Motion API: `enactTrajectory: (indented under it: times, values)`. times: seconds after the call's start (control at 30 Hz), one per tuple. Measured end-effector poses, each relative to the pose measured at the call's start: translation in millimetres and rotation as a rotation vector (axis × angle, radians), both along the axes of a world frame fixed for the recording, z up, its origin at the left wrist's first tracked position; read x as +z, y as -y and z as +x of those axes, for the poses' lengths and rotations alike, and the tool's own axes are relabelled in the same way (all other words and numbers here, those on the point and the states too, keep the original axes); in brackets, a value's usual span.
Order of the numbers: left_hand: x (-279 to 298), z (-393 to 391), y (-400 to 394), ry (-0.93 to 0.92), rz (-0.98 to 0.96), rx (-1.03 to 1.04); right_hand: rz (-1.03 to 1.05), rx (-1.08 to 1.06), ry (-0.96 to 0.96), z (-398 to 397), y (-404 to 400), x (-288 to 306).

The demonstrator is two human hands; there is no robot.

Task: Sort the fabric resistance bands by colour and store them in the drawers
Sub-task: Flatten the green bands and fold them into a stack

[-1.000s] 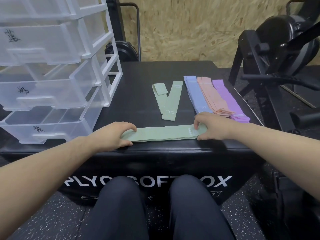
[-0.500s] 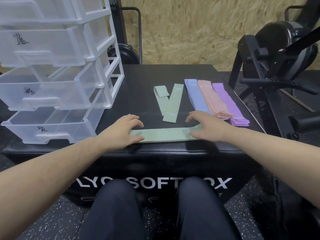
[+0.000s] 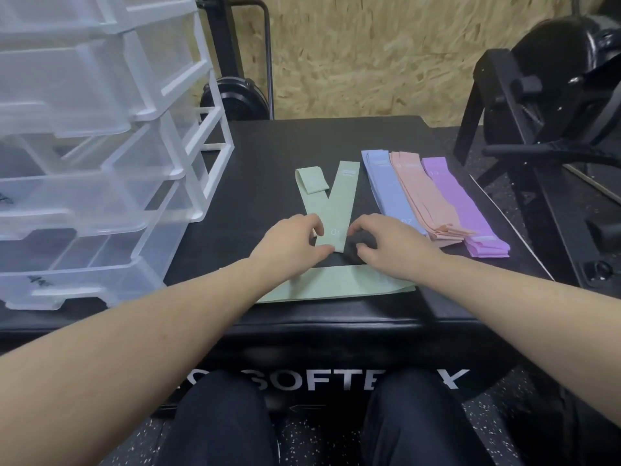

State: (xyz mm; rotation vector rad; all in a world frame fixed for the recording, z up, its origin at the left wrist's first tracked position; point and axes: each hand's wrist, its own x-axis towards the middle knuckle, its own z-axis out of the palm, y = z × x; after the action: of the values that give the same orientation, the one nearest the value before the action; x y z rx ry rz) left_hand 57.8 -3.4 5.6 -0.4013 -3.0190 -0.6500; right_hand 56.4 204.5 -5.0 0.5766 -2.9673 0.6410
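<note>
Nearest, bottom centre: dark-trousered knees [image 3: 215,428], then black worktop [image 3: 268,136] front edge. Flat green band [image 3: 336,284] lies crosswise along that edge, partly under both forearms. Just beyond, mid frame: left hand [image 3: 290,243] and right hand [image 3: 386,245], fingers loosely curled, reaching at near end of angled green band [image 3: 339,210]; actual pinch, cant tell. Second green band [image 3: 311,193] crosses under it. Right of those: blue [image 3: 386,190], peach [image 3: 423,200], purple [image 3: 460,210] stacks side by side. Upper left: clear drawer unit [image 3: 100,146], lower drawers pulled out.

Green bands [image 3: 336,210], blue band [image 3: 386,190], peach band [image 3: 423,196], purple band [image 3: 460,203]
</note>
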Motion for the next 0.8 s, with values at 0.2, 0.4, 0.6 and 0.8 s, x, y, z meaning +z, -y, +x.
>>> enactTrajectory:
  times: [0.2, 0.4, 0.6, 0.8]
  values:
    - [-12, -29, -37, 0.034, 0.007, 0.109, -0.09, 0.01, -0.02, -10, -6, -6]
    - [-18, -38, -47, 0.147, -0.055, 0.154, -0.129, 0.025, -0.019, -11, -10, -7]
    - [-8, -36, -40, 0.126, -0.021, 0.145, -0.134, 0.0, 0.005, -1, -20, -7]
    - [19, -27, -24, -0.017, 0.027, 0.15, -0.143, -0.01, 0.003, 11, -22, 5]
